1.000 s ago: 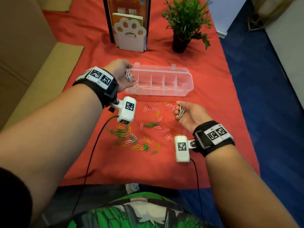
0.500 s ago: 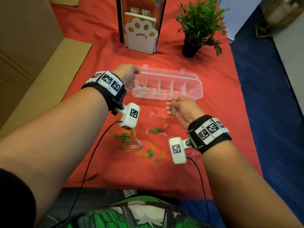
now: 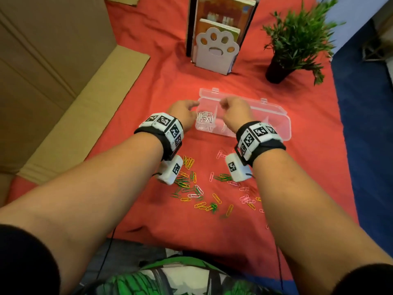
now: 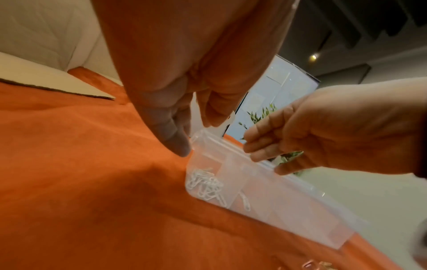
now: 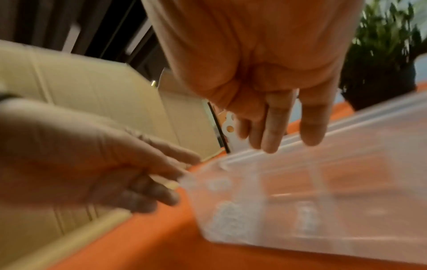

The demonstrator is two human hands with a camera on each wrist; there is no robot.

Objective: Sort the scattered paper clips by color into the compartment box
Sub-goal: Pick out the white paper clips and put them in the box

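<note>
The clear box [image 3: 276, 122] holds white clips [image 3: 204, 118] in its left-end compartment. Above it, both hands' grips are released: left hand [image 3: 184, 112], right hand [image 3: 234, 112]. Only the head view shows the coloured clips [image 3: 200, 192] scattered nearer the person than the box.

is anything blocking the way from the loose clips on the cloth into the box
Nothing visible does: the compartment box is open, lid back. Both hands, left hand and right hand, hover at its left end.

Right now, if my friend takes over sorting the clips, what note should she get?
Left hand: open, holding nothing, at the left end of the compartment box.
Right hand: open, holding nothing, over the box's left compartments.
Done: white clips piled in the leftmost compartment; one stray clip lies in the next one.
Left: green, yellow and pink clips lie scattered on the red cloth.
</note>
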